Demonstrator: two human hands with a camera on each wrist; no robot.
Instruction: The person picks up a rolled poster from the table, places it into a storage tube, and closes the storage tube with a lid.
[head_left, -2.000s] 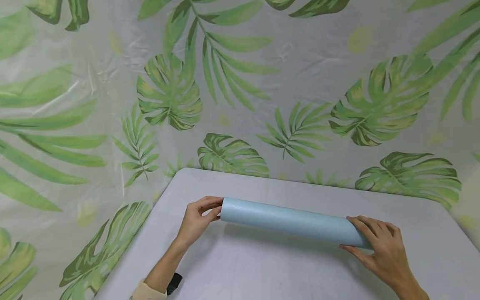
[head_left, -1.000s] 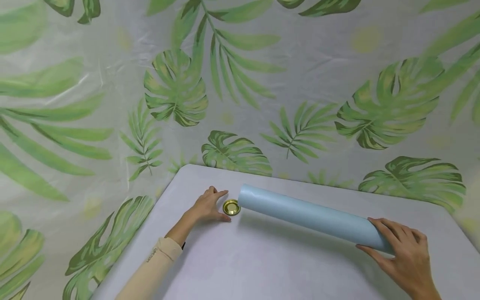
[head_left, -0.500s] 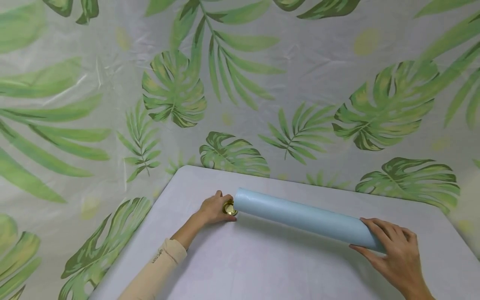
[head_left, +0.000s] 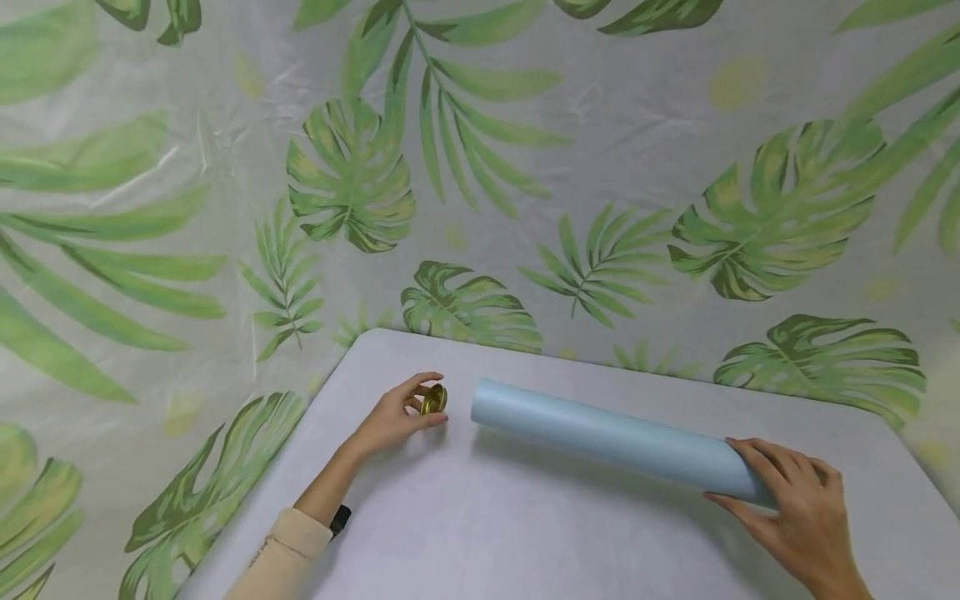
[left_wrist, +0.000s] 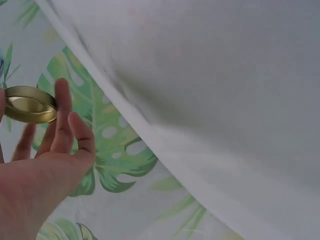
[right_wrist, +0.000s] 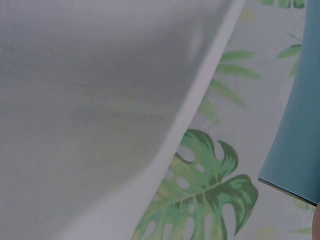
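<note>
My left hand (head_left: 393, 418) holds a small round gold metal lid (head_left: 433, 400) by its rim, between thumb and fingers, raised on its edge. In the left wrist view the shallow dished lid (left_wrist: 31, 105) shows at the fingertips of the left hand (left_wrist: 42, 172). My right hand (head_left: 802, 508) grips the right end of a long light-blue tube (head_left: 615, 433), thumb below and fingers over the top. The tube's left end points at the lid, with a gap between them. At the right wrist view's edge appear the blue tube (right_wrist: 297, 130) and a fingertip.
The tube is held over a white-covered table (head_left: 525, 533) with rounded corners. Behind and to the left stands a leaf-patterned sheet (head_left: 480, 167), which meets the table's back edge. A dark wristwatch (head_left: 341, 521) is on the left wrist, below a beige sleeve.
The left hand was at the tube's left end, then spread beside the flat gold lid, then took hold of it. Now it has drawn the lid left and tilted it up. The tube shifted slightly right.
</note>
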